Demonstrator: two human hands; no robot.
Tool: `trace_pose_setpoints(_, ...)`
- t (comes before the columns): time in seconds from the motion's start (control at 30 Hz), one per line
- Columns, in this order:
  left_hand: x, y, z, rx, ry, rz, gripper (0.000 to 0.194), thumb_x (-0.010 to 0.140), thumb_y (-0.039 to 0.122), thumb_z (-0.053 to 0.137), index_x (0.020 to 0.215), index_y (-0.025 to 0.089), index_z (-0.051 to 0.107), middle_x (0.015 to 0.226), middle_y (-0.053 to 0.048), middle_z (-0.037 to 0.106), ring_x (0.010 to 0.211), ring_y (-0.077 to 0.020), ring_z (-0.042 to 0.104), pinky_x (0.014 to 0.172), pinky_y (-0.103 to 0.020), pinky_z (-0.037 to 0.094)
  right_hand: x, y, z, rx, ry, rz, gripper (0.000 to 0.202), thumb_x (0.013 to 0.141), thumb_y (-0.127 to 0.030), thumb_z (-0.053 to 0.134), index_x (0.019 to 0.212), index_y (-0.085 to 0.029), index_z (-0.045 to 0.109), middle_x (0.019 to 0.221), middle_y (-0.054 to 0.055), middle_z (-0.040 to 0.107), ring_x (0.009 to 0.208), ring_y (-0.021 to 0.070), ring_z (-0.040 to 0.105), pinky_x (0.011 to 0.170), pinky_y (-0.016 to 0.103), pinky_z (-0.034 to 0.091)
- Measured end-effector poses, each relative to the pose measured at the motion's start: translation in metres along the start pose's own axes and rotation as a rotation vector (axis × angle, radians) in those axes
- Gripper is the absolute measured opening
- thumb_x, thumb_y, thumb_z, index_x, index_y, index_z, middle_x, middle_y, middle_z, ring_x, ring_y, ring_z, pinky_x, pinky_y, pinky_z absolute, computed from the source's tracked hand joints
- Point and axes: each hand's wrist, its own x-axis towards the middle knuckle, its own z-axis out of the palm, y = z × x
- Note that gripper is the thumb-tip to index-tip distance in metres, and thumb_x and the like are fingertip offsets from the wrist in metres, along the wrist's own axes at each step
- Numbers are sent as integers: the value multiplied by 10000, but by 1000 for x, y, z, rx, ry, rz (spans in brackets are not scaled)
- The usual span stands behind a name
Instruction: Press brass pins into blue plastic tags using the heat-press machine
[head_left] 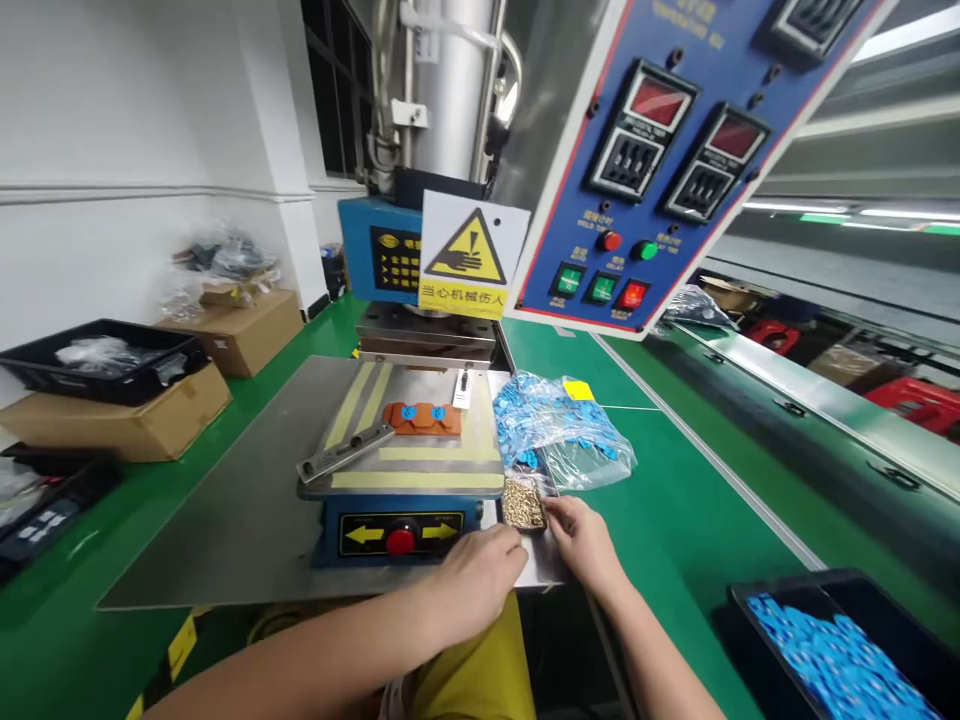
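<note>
My left hand [484, 572] is just in front of a small tray of brass-coloured pieces [523, 503], its fingers curled; whatever may be in them is hidden. At the tray's right edge my right hand [586, 542] has its thumb and fingertips pressed together. I cannot make out what, if anything, is between them. On the machine's plate [420, 455] sits an orange-brown block [424, 419] bearing two small blue pieces [409, 413]. A metal bar [345, 452] lies slanted beside the block. Behind the tray rests a clear bag of blue pieces [551, 420].
The press head [424, 335] hangs behind the plate, with a yellow warning sign [472, 255] on it. A control panel [637, 170] leans overhead at right. The red button [400, 541] is on the machine's front. A black bin [840, 640] of blue pieces stands at lower right.
</note>
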Motion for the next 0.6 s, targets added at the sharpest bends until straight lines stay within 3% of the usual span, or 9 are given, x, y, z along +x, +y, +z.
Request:
trace_pose_setpoints(0.1, 43, 10, 24, 7, -146, -276, 362, 837, -23, 342, 1010, 98, 636, 1048, -161, 607, 988, -285, 600, 813, -399, 526, -6, 1, 2, -233, -64, -100, 254, 875, -162, 486, 991, -202, 708, 927, 81, 694, 898, 222, 604, 787, 347, 487)
trace_pose_setpoints(0.27, 101, -4, 36, -100, -164, -539, 366, 862, -21, 324, 1015, 70, 643, 1128, -195, 587, 1073, -288, 573, 862, -385, 491, 11, -10, 9, -558, -129, -145, 145, 841, -159, 583, 770, -173, 709, 851, 107, 659, 874, 264, 570, 703, 358, 424)
trace_pose_setpoints(0.47, 105, -17, 43, -107, -171, -538, 332, 845, -13, 369, 985, 100, 648, 1104, -151, 607, 992, -244, 603, 868, -347, 483, 21, -10, 21, -530, -169, -166, 176, 860, -130, 559, 770, -177, 704, 822, 95, 663, 807, 232, 569, 671, 334, 377)
trace_pose_setpoints(0.6, 96, -24, 53, -190, -83, -511, 264, 861, 62, 404, 957, 126, 641, 1057, -139, 605, 903, -232, 612, 805, -354, 493, 18, -9, 23, -477, -177, -134, 175, 870, -137, 551, 803, -188, 705, 827, 66, 674, 803, 213, 576, 688, 316, 374)
